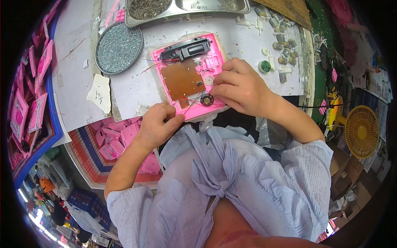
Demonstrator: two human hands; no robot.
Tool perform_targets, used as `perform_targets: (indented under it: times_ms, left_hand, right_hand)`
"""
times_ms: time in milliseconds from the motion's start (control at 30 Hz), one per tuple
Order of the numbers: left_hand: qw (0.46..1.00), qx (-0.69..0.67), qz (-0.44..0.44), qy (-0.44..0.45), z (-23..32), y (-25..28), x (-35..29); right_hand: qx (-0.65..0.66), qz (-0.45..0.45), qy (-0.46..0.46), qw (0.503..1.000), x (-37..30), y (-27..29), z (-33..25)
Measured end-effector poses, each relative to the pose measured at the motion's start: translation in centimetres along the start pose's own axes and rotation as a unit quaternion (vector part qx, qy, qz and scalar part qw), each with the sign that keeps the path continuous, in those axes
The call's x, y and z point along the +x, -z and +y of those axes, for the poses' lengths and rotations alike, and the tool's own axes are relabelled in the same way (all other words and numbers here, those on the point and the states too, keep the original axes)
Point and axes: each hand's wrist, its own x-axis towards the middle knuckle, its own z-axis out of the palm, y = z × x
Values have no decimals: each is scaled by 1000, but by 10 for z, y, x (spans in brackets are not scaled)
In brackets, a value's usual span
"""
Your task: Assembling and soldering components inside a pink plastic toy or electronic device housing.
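A round grey dish (pixel 142 43) heaped with small silvery screws (pixel 119 48) sits on the surface (pixel 128 91), near a metal tray (pixel 165 17) of small parts at the far edge. A torn white scrap (pixel 99 95) with dark marks lies to the left. Small metal motors (pixel 285 51) are scattered at the right, near a small green-topped container (pixel 264 66). A patterned basket (pixel 93 161) of pink parts shows below the surface, and a yellow fan (pixel 362 131) stands well apart on the right.

The person's left hand (pixel 159 124) has its grip nearly closed, thumb and curled fingers grasping the lower left corner of the casing. The right hand (pixel 244 89) reaches over the right edge with fingers bent together, hiding part of it; whether its grip holds a small piece, one cannot tell.

The pink casing (pixel 198 111) lies slightly turned on a pale pad, directly before the person. Inside it are a brown board (pixel 180 78), a black elongated part (pixel 186 50) along the far side, a white disc (pixel 209 80), a round black part (pixel 206 99) and thin loose wires.
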Motion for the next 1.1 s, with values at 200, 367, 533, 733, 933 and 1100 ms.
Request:
perform_targets:
  times_ms: [200,367,533,733,933,1100]
  left_hand:
    - [1000,-15,21,12,9,2,11]
    - [999,-27,20,35,10,0,9]
    - [994,-51,-25,96,9,2,7]
    - [994,-50,-29,92,11,8,11]
    - [1000,-17,6,-15,0,5,8]
    - [992,-41,-55,103,7,12,15]
  right_hand:
    - [-18,13,-29,999,5,-10,-23]
    - [-48,24,-39,998,1,-13,-25]
    - [-68,48,-38,996,-8,-10,-19]
    - [-66,-19,-39,997,1,-4,-21]
    - [-73,-98,-58,991,15,-4,-23]
    - [-19,-46,-42,998,6,8,-14]
